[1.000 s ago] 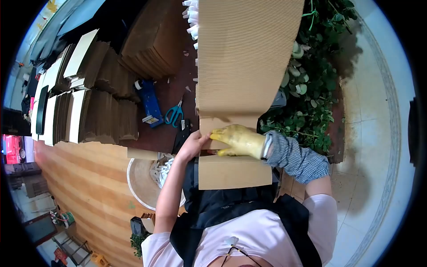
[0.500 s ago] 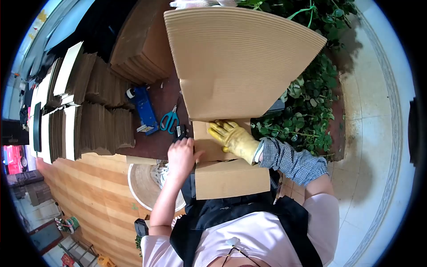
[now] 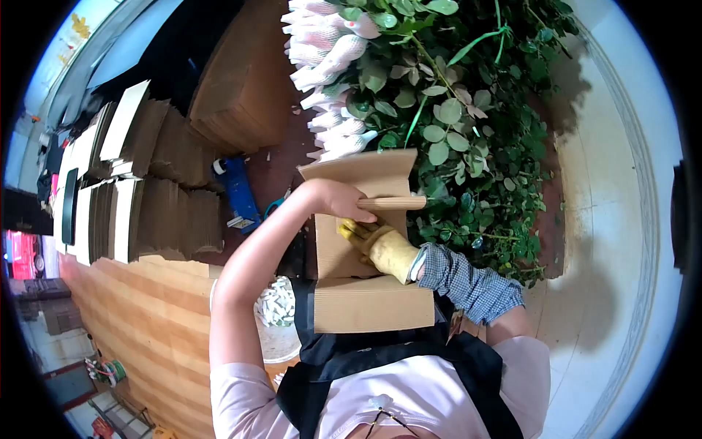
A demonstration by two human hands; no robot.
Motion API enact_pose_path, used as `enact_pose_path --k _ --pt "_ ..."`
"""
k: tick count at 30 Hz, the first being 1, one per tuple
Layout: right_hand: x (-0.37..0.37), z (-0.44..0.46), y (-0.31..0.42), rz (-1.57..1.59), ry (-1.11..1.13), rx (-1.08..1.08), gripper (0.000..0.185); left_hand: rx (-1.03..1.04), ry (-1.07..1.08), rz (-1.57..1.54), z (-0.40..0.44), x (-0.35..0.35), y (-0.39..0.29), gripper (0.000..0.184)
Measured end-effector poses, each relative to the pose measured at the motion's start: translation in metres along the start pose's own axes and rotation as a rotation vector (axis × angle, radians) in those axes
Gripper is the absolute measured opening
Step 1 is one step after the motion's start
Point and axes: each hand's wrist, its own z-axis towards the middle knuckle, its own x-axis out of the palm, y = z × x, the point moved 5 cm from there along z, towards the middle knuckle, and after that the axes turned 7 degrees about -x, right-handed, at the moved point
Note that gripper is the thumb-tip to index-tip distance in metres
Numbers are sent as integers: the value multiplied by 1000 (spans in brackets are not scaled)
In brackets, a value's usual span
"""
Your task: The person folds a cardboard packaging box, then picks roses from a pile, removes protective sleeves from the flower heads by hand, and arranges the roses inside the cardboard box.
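A corrugated cardboard sheet (image 3: 373, 306) lies in front of my body, its near flap hanging over the edge. Its far part stands raised, and a narrow rolled or folded edge sticks out to the right under my left hand. My bare left hand (image 3: 341, 200) is closed on that folded edge. My right hand (image 3: 387, 250), in a yellow glove, rests on the middle of the cardboard with its fingertips close below my left hand. Its fingers are extended against the surface.
Leafy stems (image 3: 468, 146) lie along the right, with white net-wrapped flower heads (image 3: 329, 66) at the top. Cardboard stacks (image 3: 164, 219), a blue tape dispenser (image 3: 240, 194) and partly hidden teal scissors (image 3: 274, 207) are at left. A round bin (image 3: 281, 344) holds white pieces.
The tall far cardboard panel has come down and folded toward me. My left hand has moved up and right from the left edge onto the fold. The flower heads have come into view.
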Motion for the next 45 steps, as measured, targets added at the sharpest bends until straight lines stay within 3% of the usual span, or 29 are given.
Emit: enact_pose_path --k 3,5,6,7,8,9,11,12,13,14,15,17,19,25,27,29,30,31,32,33,34,35,37,39,41,43,44,45 --pt "15 0 -6 74 -96 -31 73 81 120 6 1 -12 -12 86" --pt "18 -1 -5 70 -130 -9 72 -40 -73 -27 -18 -11 -21 80" --pt "17 -2 -2 45 -140 8 70 -97 -224 86 -19 -6 -25 67" --pt "-4 -1 4 -48 -154 18 71 -73 -670 379 -34 5 -31 47" --pt "-13 7 4 30 57 66 74 101 -954 381 -72 2 -39 40" --pt "-9 7 3 44 104 81 81 295 -1227 386 -122 -1 -47 35" --pt "-11 6 4 -28 46 6 85 145 -1395 168 -204 -4 -29 34" --pt "-9 5 2 7 70 -13 86 -156 -1479 262 -241 -7 -11 34" --pt "-4 3 1 9 74 -25 86 -266 -1678 402 -285 -10 4 33" --pt "1 2 1 -34 39 -34 85 -499 -1730 416 -311 -6 38 36" --pt "3 4 2 -77 -1 -41 83 -807 -1682 428 -335 1 62 46" --pt "-20 7 7 38 61 6 83 -1134 -1614 532 -362 28 120 59" --pt "-18 3 7 43 -20 -1 83 -1165 -1403 375 -364 50 159 53" --pt "-18 0 5 106 -15 -18 84 -1252 -1394 385 -366 49 132 27" --pt "-6 -3 1 159 -62 5 86 -1146 -1550 335 -371 54 133 21" --pt "11 -2 -4 91 -26 -3 86 -1088 -1710 800 -380 52 98 19" --pt "-3 1 1 91 -13 1 85 -1020 -1788 761 -385 55 78 21" --pt "0 -2 -2 93 -142 -46 86 -955 -1864 718 -386 61 59 24" --pt "-8 1 1 75 -35 2 86 -788 -1856 372 -382 72 60 29" --pt "-17 6 4 55 76 43 86 -545 -1640 -150 -363 92 78 27" --pt "-11 6 3 101 118 61 85 -452 -1327 -598 -325 89 57 22" --pt "-2 1 -1 119 32 25 82 -260 -1076 -711 -284 94 53 25" --pt "-7 1 0 60 7 0 81 -245 -503 -1052 -196 111 62 31" --pt "6 2 -3 28 -31 -9 73 -195 -365 -1424 -118 139 73 31" --pt "3 2 -3 0 -50 -7 69 -72 -464 -1641 -56 155 75 35" --pt "-12 0 -1 104 191 32 60 -59 -618 -1095 -29 163 79 38" --pt "-16 -4 -6 82 -16 -28 45 -61 -715 -1161 -24 168 80 39" --pt "-11 -9 -11 86 -18 -18 45 -58 -704 -1156 -29 163 72 39"
